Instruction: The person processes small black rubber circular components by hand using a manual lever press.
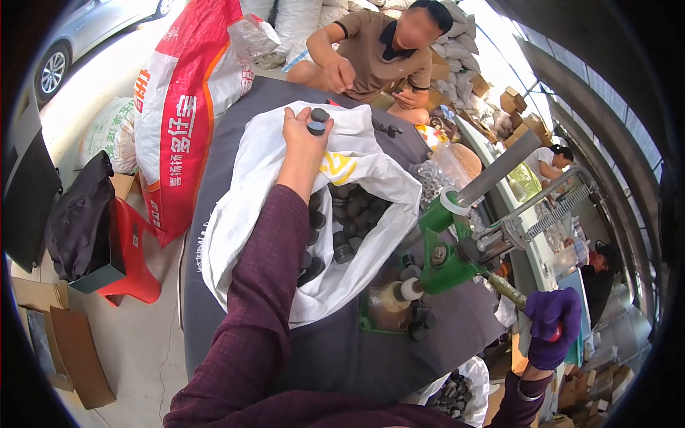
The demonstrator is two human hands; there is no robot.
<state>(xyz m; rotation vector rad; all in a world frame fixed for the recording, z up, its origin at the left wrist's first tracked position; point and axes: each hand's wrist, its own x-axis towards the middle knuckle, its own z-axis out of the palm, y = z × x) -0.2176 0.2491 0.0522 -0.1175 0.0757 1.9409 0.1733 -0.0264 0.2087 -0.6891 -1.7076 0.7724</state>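
Observation:
My left hand [301,141] reaches over a white woven sack [253,167], its fingers closed around a couple of dark round caps [318,116]. Many similar black caps [349,217] lie inside the sack's open mouth. At the right, my right hand [553,324], in a purple glove, grips the end of a lever [506,289], where a bit of red shows between the fingers. That lever belongs to a green hand press [449,271] standing on the table. Several loose caps [422,319] sit around the press's base, beneath and beside its pale ram tip.
Across the grey-covered table [314,364], a person [389,60] sits with both hands raised. A tall red-and-white sack [182,128] and a red stool [134,250] stand at left. Another bag of caps [453,392] lies below the near edge. Clear bags [435,178] lie beyond the press.

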